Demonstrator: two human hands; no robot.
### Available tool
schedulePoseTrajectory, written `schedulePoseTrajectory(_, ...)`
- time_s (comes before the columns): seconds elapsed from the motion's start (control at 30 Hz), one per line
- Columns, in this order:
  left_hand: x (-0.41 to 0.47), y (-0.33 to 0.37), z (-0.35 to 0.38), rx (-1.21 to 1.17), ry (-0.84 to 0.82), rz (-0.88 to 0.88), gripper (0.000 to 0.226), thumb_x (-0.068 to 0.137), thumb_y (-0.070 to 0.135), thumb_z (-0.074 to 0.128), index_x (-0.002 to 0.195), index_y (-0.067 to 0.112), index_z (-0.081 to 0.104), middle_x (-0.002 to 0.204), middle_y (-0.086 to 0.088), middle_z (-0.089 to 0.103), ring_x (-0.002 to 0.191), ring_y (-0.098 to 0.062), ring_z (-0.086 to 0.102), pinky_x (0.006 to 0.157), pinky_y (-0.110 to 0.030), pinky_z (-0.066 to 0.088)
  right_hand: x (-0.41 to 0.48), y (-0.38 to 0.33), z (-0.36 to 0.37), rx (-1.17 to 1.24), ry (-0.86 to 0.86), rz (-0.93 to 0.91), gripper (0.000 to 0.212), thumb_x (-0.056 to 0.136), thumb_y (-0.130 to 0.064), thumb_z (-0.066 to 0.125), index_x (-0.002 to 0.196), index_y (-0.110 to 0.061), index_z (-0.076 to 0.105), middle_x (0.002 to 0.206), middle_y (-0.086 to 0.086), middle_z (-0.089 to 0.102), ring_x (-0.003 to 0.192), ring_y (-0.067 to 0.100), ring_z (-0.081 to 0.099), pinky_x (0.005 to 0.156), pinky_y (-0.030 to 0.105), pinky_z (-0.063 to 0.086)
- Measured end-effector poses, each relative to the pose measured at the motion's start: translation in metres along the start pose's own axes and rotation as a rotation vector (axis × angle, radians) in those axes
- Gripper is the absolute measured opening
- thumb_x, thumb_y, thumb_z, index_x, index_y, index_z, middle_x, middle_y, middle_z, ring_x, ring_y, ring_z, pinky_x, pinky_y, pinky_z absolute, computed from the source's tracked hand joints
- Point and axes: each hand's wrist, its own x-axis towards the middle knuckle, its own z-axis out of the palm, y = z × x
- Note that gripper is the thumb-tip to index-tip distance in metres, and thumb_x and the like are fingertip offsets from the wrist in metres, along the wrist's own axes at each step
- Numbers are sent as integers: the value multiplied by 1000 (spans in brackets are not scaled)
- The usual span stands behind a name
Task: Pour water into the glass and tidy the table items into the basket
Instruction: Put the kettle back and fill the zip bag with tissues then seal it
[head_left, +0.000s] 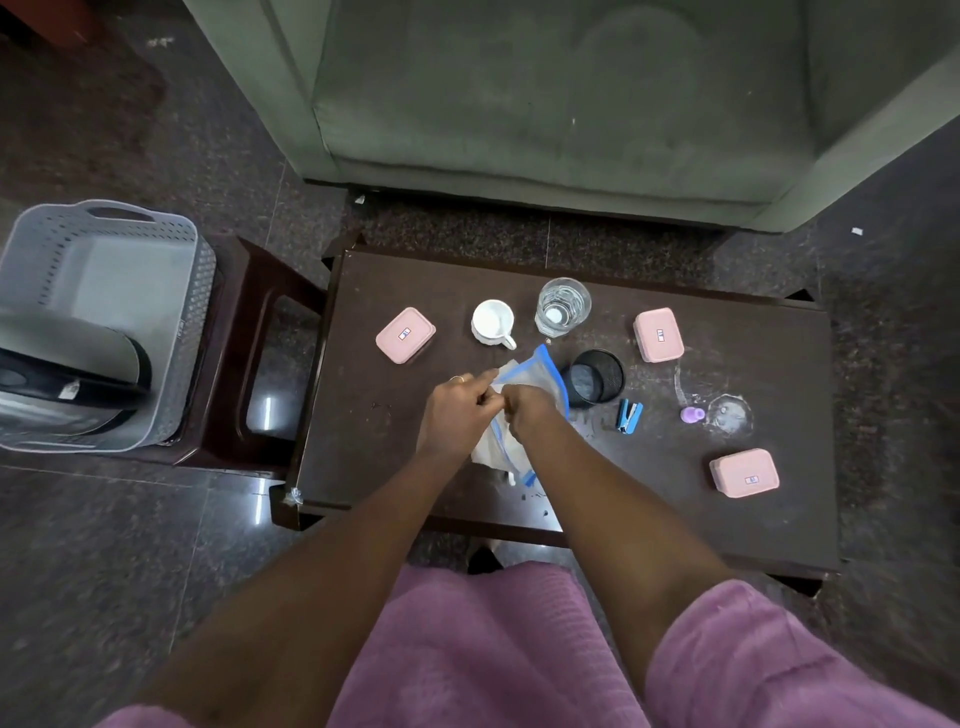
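Far left, grey basket (171, 332) sits on a dark stool (260, 332) beside the table (727, 519), w/ a grey-black jug-like item (78, 364) lying in it. On the table L to R: pink box (405, 334), white cup (492, 322), then left hand (454, 410) and right hand (527, 410) close together mid-table, both pinched on a clear blue-edged zip bag (535, 371). Glass (562, 306) w/ water stands behind them, then black mesh cup (592, 378), blue stapler (629, 415), 2 more pink boxes (658, 334) at right.
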Motion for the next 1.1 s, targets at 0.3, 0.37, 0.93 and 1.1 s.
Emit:
schedulePoseTrajectory(0.3,10,4,12,133,-116,-179,23,83,14,48,99,5,63,87,-21,62,82,-37,58,62,-33,36,-26,-28,-3,-129,34,-3,9,82,0,45,82,-5,53,78,15,55,52,26,55,29,13,35)
schedulePoseTrajectory(0.37,11,5,11,138,-124,-197,22,84,14,47,97,4,62,89,-21,62,84,-38,59,63,-35,39,-41,-40,-7,-254,12,-63,20,76,-1,46,91,-2,58,83,18,61,55,30,61,34,19,43)
schedulePoseTrajectory(0.93,21,-6,6,125,4,-247,25,85,16,46,96,1,63,83,-23,63,78,-40,59,68,-40,48,-39,-49,-118,-86,62,-558,43,54,2,44,96,1,53,75,7,51,66,20,51,50,23,44)
schedulePoseTrajectory(1.1,24,-13,11,121,42,-249,22,84,16,46,86,1,62,77,-22,62,70,-36,56,61,-34,42,-15,-20,-143,298,6,-410,24,67,-1,48,88,-9,54,80,5,57,68,18,54,52,23,37)
